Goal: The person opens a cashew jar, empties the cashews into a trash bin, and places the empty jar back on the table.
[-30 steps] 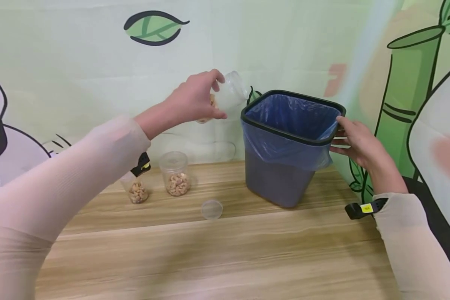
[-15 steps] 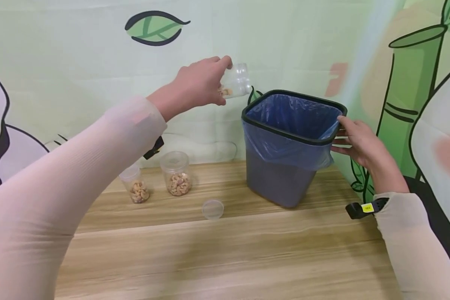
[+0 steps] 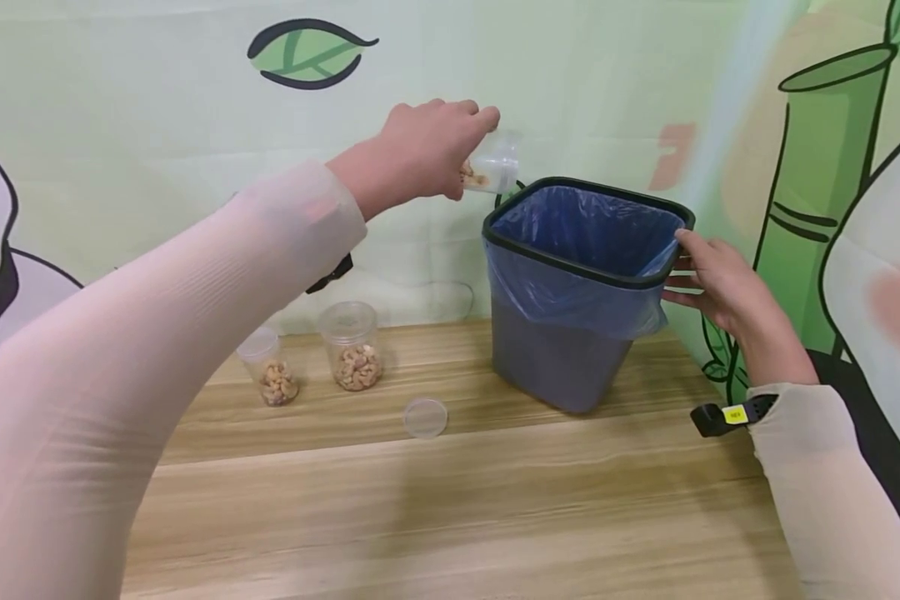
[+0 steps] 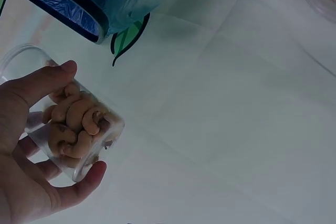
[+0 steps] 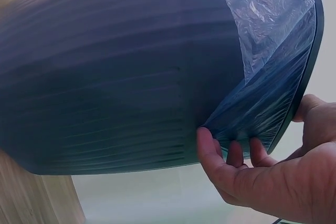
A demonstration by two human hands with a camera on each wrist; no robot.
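Observation:
My left hand (image 3: 423, 154) grips a clear plastic jar (image 3: 504, 163) up beside the wall, left of the bin's rim. The jar lies tipped on its side with its open mouth toward the bin. Inside it, cashews (image 4: 76, 119) rest toward the base in the left wrist view. A dark trash bin (image 3: 555, 358) with a blue liner bag (image 3: 547, 292) folded over its black rim stands on the table. My right hand (image 3: 723, 279) holds the bin at its right corner, thumb at the rim and fingers against the lined side (image 5: 247, 124).
A large lidded jar of cashews (image 3: 357, 367) and a smaller lidded jar of nuts (image 3: 277, 383) stand left of the bin on the wooden table (image 3: 465, 517). Before them lies a clear round lid (image 3: 425, 418). A printed cloth backdrop (image 3: 195, 150) hangs close behind.
My left hand has risen and moved right toward the bin, tipping the jar from slanted to nearly level. The right hand and bin have stayed in place.

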